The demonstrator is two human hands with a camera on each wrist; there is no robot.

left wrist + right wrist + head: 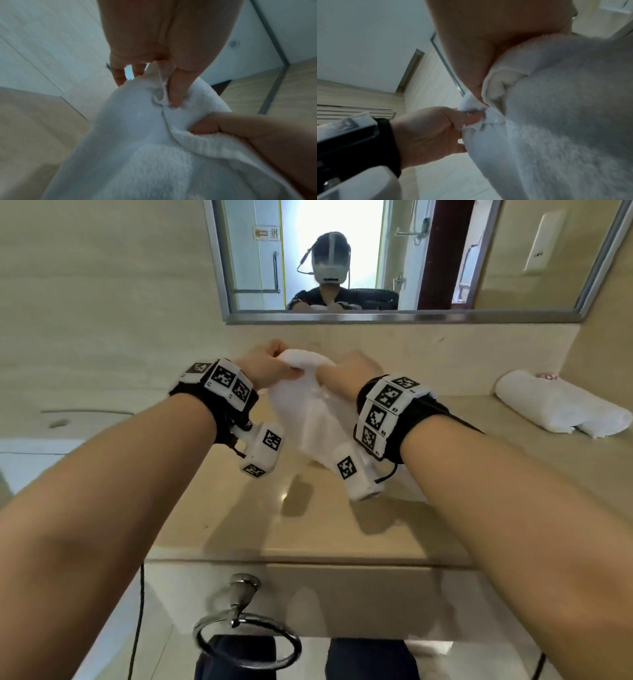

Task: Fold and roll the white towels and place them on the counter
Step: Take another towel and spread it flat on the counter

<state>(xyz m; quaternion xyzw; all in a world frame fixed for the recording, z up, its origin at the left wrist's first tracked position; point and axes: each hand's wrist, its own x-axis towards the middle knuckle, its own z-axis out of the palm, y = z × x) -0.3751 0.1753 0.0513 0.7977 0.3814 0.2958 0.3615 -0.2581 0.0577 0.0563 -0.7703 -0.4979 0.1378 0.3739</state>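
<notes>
White towel (310, 405) held up above the desk (308, 529).
We see left hand (265, 368) and right hand (346, 374) both pinching its top edge; rolled towel (561, 405) lies far right.

Both arms raised; left grip (270, 364), right grip (346, 374) pinching, close together.

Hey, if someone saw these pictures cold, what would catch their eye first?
Both hands, left hand and right hand, grip a white towel held up above the beige counter. A rolled towel already lies at the counter's right end, and a mirror hangs above.
</notes>
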